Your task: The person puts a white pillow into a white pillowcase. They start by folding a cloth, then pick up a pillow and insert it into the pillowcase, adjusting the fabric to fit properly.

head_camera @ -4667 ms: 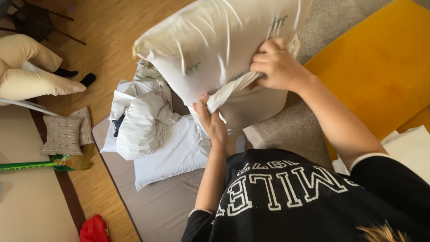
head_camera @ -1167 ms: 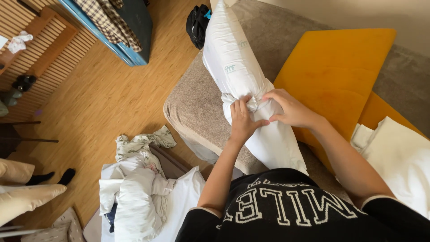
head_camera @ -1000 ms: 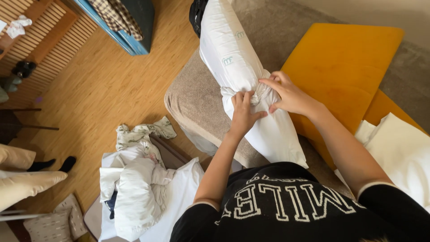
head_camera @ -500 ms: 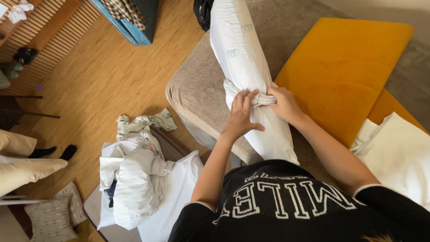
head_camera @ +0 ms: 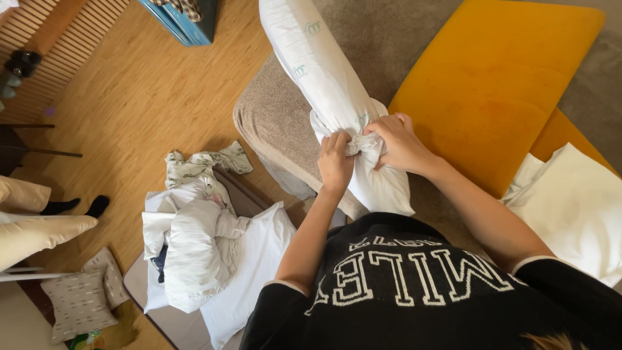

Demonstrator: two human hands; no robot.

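A long white pillow (head_camera: 311,71) in a white case lies along the edge of a brown-grey sofa seat (head_camera: 269,123). My left hand (head_camera: 335,162) and my right hand (head_camera: 392,142) meet near its close end, both gripping bunched white fabric of the pillowcase (head_camera: 358,144). The pillow's far end runs up out of the picture. Its near end (head_camera: 385,191) hangs just in front of my black top.
A mustard-yellow cushion (head_camera: 499,84) lies right of the pillow; another white pillow (head_camera: 576,207) is at far right. A heap of white linen (head_camera: 194,246) sits on a low grey pad on the wooden floor (head_camera: 129,110). A person's legs (head_camera: 39,220) stand at left.
The pillow went from held up in the air to lying on the sofa. My hands have closed together on the bunched case fabric, and the view has shifted slightly.
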